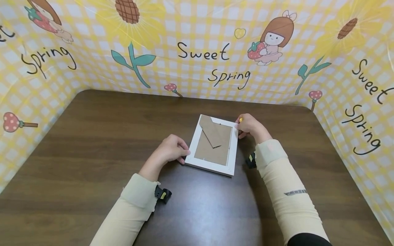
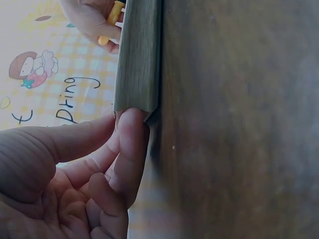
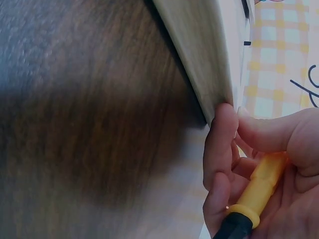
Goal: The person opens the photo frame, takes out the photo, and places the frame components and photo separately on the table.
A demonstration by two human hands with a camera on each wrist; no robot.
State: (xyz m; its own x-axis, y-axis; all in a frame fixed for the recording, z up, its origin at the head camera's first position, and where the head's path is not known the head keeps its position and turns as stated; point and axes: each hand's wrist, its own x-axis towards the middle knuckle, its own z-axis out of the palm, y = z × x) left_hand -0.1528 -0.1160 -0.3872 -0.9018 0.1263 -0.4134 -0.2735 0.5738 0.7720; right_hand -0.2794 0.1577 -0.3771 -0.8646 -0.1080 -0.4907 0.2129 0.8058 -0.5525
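Observation:
A white picture frame (image 1: 212, 166) lies back side up on the table, its brown backing board (image 1: 223, 156) showing. A slanted, dark-edged flap (image 1: 213, 131) lies over part of that board. My left hand (image 1: 172, 148) pinches the frame's near left side between thumb and fingertips. At the far right corner, my right hand (image 1: 250, 126) pinches the edge the same way. Against the right palm, under the curled fingers, sits a yellow handle (image 3: 264, 181) with a black section; the tool's other end is out of view.
The dark brown wooden table (image 1: 92, 143) stretches around the frame on all sides. Yellow checked cloth (image 1: 203, 27) with printed flowers and lettering hangs along the back and both sides. Black camera straps (image 1: 163, 194) sit on the wrists.

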